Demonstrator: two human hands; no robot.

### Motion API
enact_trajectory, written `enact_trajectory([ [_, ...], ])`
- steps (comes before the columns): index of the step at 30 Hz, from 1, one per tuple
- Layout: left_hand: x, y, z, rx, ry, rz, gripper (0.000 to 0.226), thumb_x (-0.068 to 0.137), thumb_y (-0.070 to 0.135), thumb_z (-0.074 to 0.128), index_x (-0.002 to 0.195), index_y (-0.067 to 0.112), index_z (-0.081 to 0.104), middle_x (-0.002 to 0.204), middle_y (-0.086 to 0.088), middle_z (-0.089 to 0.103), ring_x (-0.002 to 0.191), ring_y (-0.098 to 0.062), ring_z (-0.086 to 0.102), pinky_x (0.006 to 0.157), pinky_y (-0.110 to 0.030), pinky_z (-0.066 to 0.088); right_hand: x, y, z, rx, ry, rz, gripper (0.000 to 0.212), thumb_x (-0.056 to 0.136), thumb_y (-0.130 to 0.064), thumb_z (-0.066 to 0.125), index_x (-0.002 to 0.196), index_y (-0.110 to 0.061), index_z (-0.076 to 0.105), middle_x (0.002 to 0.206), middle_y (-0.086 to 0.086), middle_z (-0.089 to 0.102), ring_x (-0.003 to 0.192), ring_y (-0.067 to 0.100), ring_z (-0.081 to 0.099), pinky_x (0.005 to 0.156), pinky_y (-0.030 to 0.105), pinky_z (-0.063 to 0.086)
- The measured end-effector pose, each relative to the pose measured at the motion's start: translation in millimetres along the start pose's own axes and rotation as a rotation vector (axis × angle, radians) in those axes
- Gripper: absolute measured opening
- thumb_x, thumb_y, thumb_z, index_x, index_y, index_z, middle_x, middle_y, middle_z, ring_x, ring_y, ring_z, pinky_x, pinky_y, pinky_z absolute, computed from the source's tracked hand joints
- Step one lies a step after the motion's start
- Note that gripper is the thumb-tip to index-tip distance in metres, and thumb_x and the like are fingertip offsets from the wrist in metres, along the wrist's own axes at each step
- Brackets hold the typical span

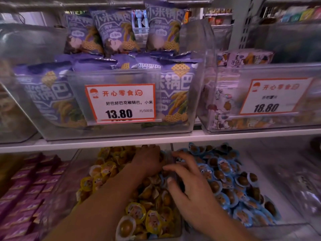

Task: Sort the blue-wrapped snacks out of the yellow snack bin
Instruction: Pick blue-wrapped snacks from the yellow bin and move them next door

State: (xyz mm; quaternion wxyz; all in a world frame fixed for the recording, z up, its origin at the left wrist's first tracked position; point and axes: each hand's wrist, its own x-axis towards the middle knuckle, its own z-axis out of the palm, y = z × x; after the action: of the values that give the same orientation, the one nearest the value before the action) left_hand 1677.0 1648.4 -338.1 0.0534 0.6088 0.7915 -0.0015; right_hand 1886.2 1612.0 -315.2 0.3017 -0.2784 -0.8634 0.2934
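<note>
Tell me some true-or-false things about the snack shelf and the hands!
1. The yellow-wrapped snacks lie left of the blue-wrapped snacks. True.
2. Both hands are up on the top shelf. False: the left hand and right hand are in the lower bins.
3. The middle price tag says 13.80. True.
4. The purple bags sit below the yellow snacks. False: they are on the shelf above.

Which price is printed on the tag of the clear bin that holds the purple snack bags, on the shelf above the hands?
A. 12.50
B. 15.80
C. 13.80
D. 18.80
C: the white tag with the orange border on the front of the clear bin of purple snack bags reads 13.80.
</note>
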Motion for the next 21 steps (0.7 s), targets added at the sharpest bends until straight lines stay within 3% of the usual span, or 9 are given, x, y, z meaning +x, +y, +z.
enact_trajectory([
  [2, 3, 6, 1, -0.125, -0.041, 0.037, 0.053, 0.087, 0.057, 0.054, 0.120, 0.015, 0.054, 0.123, -0.010, 0.050, 0.114, -0.032, 0.050, 0.084, -0.035, 0.041, 0, 1, 0, -0.002, -0.008, 0.005, 0.045, 0.088, -0.060, 0.032, 0.121, -0.044, 0.058, 0.144, -0.041, 0.013, 0.129, -0.021, 0.023, 0.102, 0.015, 0.034],
  [5, 8, 15, -1, -0.282, -0.112, -0.066, 0.082, 0.082, 0.056, 0.065, 0.145, 0.013, 0.033, 0.140, -0.014, 0.041, 0.127, -0.034, 0.045, 0.101, -0.042, 0.044, 0, 1, 0, 0.004, -0.008, 0.005, 0.042, 0.089, -0.058, 0.034, 0.120, -0.044, 0.059, 0.143, -0.042, 0.014, 0.129, -0.020, 0.024, 0.102, 0.018, 0.035],
  [10, 12, 19, 10, 0.030, -0.169, -0.039, 0.075, 0.090, 0.048, 0.055, 0.149, 0.015, 0.023, 0.144, -0.017, 0.036, 0.128, -0.038, 0.041, 0.103, -0.050, 0.043, 0, 0, -1, -0.008, 0.003, -0.004, 0.041, 0.089, -0.056, 0.036, 0.119, -0.043, 0.060, 0.143, -0.040, 0.016, 0.129, -0.020, 0.023, 0.103, 0.023, 0.036],
  [14, 16, 16, 5, 0.128, -0.314, 0.030, 0.078, 0.091, 0.051, 0.049, 0.155, 0.020, 0.016, 0.154, -0.009, 0.031, 0.138, -0.031, 0.032, 0.106, -0.048, 0.040, -1, -2, -2, 0.012, 0.012, -0.015, 0.042, 0.089, -0.055, 0.036, 0.119, -0.040, 0.061, 0.144, -0.036, 0.020, 0.129, -0.013, 0.032, 0.104, 0.023, 0.041],
  [18, 13, 5, -4, 0.064, -0.284, 0.135, 0.077, 0.080, 0.066, 0.044, 0.143, 0.022, 0.040, 0.138, -0.010, 0.050, 0.123, -0.028, 0.048, 0.100, -0.044, 0.046, -1, -2, -2, 0.022, 0.001, -0.013, 0.043, 0.088, -0.058, 0.034, 0.119, -0.042, 0.060, 0.144, -0.036, 0.019, 0.131, -0.010, 0.033, 0.104, 0.029, 0.043],
  [21, 8, 2, -4, -0.017, -0.218, 0.179, 0.057, 0.081, 0.062, 0.056, 0.122, 0.023, 0.058, 0.120, -0.006, 0.062, 0.106, -0.024, 0.060, 0.088, -0.037, 0.051, 0, -1, -2, 0.026, 0.002, -0.014, 0.043, 0.088, -0.057, 0.035, 0.119, -0.042, 0.060, 0.145, -0.036, 0.019, 0.131, -0.009, 0.033, 0.104, 0.028, 0.044],
])
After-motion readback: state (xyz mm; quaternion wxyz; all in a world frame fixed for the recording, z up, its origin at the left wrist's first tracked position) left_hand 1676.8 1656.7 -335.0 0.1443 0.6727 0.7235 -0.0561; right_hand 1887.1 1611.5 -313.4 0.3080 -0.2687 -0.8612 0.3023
